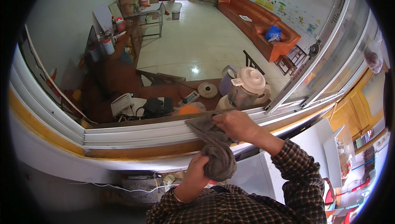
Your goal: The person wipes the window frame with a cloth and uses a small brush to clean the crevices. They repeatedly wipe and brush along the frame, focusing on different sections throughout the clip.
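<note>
A grey-brown cloth (219, 162) hangs between my two hands, its lower part bunched into a thick roll. My left hand (194, 174) grips that roll below the window sill. Higher up, my right hand (236, 125) pinches the cloth's upper part over the white sliding-window track (139, 137). The cloth's flat upper end lies across the track's inner edge. Just beyond my right hand stands a blender with a cream lid (251, 80) on a reddish-brown tabletop. The palm sides of both hands are hidden.
Behind the track lie a white router (122, 105), black cables, a power strip (189, 98), an orange item (189, 110) in plastic and a round lid (207, 90). Sliding glass panes (321, 79) stand at the right. Beneath the sill are a white surface (253, 171) and a loose white cable (123, 188).
</note>
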### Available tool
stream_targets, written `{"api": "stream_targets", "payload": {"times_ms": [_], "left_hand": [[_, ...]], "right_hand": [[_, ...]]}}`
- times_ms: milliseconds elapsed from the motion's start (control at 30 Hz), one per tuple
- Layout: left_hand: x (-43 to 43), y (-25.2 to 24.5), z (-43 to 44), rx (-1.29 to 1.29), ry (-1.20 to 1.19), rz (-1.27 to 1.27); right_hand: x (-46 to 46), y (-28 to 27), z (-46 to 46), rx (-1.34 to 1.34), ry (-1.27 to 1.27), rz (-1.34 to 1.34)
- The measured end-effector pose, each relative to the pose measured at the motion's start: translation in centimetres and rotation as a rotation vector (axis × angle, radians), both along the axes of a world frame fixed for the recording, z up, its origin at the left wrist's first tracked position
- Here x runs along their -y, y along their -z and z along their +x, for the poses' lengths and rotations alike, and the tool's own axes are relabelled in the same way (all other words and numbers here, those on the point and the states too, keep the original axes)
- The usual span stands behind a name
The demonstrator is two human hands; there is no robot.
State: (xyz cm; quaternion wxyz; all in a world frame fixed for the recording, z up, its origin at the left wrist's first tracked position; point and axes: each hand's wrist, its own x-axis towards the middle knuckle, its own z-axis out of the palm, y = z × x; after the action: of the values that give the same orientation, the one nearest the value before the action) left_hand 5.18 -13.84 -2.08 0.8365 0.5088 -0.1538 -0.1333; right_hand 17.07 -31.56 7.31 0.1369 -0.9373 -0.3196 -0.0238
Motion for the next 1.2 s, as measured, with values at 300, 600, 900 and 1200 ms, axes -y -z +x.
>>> {"api": "stream_targets", "payload": {"times_ms": [300, 600, 900, 1200], "left_hand": [[-2.3, -2.5, -3.2, -0.206, 0.7, 0.092], [-5.2, -3.1, -4.0, -0.355, 0.275, 0.225], [-12.7, -3.2, -6.0, -0.2, -0.569, -0.31], [-11.7, 0.8, 0.5, 0.095, -0.941, 0.487]], "right_hand": [[5.9, -1.2, -5.9, -0.516, -0.154, 0.395], [8.5, 2.7, -11.9, -0.447, 0.063, 0.061], [14.3, -1.0, -10.5, -0.552, 0.153, 0.193], [5.5, -2.9, -6.1, 0.067, 0.051, 0.276]]}}
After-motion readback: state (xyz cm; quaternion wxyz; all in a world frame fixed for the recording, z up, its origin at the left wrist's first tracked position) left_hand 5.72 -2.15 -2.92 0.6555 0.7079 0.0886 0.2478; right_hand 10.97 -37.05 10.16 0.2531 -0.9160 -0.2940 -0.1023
